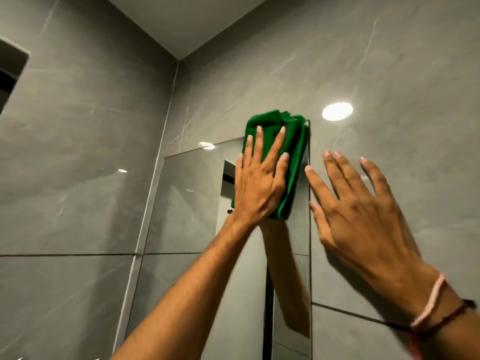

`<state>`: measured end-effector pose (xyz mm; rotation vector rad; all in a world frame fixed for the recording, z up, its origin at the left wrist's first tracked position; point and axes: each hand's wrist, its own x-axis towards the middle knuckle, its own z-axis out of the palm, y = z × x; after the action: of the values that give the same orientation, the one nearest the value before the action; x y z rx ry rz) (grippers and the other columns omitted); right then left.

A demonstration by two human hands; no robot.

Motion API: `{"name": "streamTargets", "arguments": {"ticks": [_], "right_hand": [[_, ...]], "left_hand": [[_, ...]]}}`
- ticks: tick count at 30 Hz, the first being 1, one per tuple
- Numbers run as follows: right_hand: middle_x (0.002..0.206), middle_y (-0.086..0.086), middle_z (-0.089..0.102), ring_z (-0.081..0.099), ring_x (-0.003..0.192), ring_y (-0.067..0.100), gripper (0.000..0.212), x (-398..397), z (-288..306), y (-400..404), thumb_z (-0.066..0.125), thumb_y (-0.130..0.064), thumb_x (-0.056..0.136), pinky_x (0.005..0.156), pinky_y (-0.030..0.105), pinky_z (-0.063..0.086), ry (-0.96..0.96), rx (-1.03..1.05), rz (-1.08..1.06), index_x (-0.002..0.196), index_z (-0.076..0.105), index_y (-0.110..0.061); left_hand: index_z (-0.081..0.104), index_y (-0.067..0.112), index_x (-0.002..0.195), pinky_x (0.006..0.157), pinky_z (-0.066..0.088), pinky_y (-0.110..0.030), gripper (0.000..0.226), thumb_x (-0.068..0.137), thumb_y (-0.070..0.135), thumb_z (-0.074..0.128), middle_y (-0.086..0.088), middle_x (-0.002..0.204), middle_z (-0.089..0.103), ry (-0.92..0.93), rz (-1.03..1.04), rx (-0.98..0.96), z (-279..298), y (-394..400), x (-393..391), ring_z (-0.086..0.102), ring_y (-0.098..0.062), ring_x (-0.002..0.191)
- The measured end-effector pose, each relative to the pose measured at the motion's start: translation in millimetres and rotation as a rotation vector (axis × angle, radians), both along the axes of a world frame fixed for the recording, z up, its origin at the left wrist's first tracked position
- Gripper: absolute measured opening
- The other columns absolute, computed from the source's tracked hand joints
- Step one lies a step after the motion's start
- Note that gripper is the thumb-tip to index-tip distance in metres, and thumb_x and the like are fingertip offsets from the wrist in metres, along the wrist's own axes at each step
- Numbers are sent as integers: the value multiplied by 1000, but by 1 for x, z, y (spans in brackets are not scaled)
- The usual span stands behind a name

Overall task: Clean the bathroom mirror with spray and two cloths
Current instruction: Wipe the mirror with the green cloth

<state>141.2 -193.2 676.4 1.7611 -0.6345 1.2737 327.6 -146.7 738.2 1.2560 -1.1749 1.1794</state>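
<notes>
A frameless mirror [187, 203] hangs on the grey tiled wall, seen from below. A folded green cloth [293, 162] lies flat against its top right corner, partly over the upper edge. My left hand [259, 183] presses on the cloth with its fingers spread and pointing up. My right hand [363, 216] rests flat on the tile just right of the mirror's edge, fingers apart, holding nothing. Threads are tied around that wrist. No spray bottle or second cloth is in view.
Grey tiled walls [78, 152] meet in a corner left of the mirror, under a white ceiling [181, 22]. A dark recess [10, 66] opens in the left wall. A bright lamp reflection [337, 111] shines on the tile above my right hand.
</notes>
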Motion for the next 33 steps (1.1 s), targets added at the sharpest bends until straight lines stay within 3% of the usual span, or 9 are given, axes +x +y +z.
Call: {"name": "streamTargets", "arguments": {"ticks": [4, 7, 11, 15, 20, 23, 26, 29, 33], "right_hand": [[169, 18, 31, 33, 157, 32, 67, 8, 1, -8, 31, -42, 101, 127, 59, 26, -29, -39, -7, 163, 27, -18], [170, 17, 29, 31, 158, 30, 67, 9, 2, -10, 30, -42, 101, 128, 59, 24, -40, -64, -28, 164, 25, -19], [172, 18, 26, 26, 160, 30, 68, 8, 2, -5, 27, -42, 102, 129, 58, 21, -25, -75, -59, 165, 21, -19], [171, 20, 27, 28, 160, 32, 67, 3, 1, 3, 27, -39, 102, 129, 59, 20, -35, -75, -31, 164, 25, -13], [173, 18, 20, 21, 162, 29, 69, -5, 2, 13, 25, -41, 102, 131, 57, 15, -5, -3, -17, 163, 25, -8], [174, 18, 15, 16, 163, 31, 75, -14, 2, 13, 26, -53, 99, 131, 58, 13, 39, 41, -48, 165, 21, -17], [172, 24, 20, 21, 161, 37, 84, -32, -3, 4, 33, -69, 92, 128, 63, 16, 36, 28, -86, 163, 29, -24], [173, 25, 17, 20, 161, 38, 87, -43, -12, -6, 33, -74, 91, 126, 67, 15, 47, 6, -119, 163, 30, -25], [172, 28, 13, 15, 161, 41, 90, -34, -16, -12, 27, -77, 91, 125, 70, 12, 21, -20, -102, 165, 23, -25]], "left_hand": [[16, 46, 155, 126, 15, -53, 55, 100, 52, 22, -3, 171, 8, 196, 64, -37, 25, 18, 93, 8, -25, 157], [16, 38, 157, 126, 10, -54, 53, 104, 46, 21, -6, 171, 7, 433, 77, -59, 9, 32, 180, 6, -27, 157], [20, 29, 159, 127, 9, -50, 53, 107, 39, 25, -14, 170, 9, 798, 15, -122, -70, 54, 254, 8, -33, 156], [18, 31, 158, 126, 13, -54, 55, 105, 42, 29, -11, 170, 11, 1012, 7, -186, -164, 60, 226, 14, -33, 156], [10, 44, 156, 124, 5, -58, 53, 105, 45, 26, -3, 171, 1, 885, -15, -118, -172, 37, 104, 3, -24, 158], [6, 48, 152, 124, 5, -52, 56, 98, 49, 22, -4, 171, -2, 582, -12, -63, -134, 17, 20, 1, -25, 157], [11, 47, 155, 125, 0, -52, 57, 100, 48, 25, -2, 170, -6, 242, -30, -5, -96, -3, -46, -6, -23, 157], [18, 43, 155, 126, 4, -54, 55, 101, 48, 25, -5, 171, -2, 51, -26, 51, -71, -9, -63, -4, -24, 158], [23, 39, 155, 124, 12, -60, 54, 102, 46, 28, -6, 171, 8, -44, -21, 57, -69, -1, -19, 6, -24, 158]]}}
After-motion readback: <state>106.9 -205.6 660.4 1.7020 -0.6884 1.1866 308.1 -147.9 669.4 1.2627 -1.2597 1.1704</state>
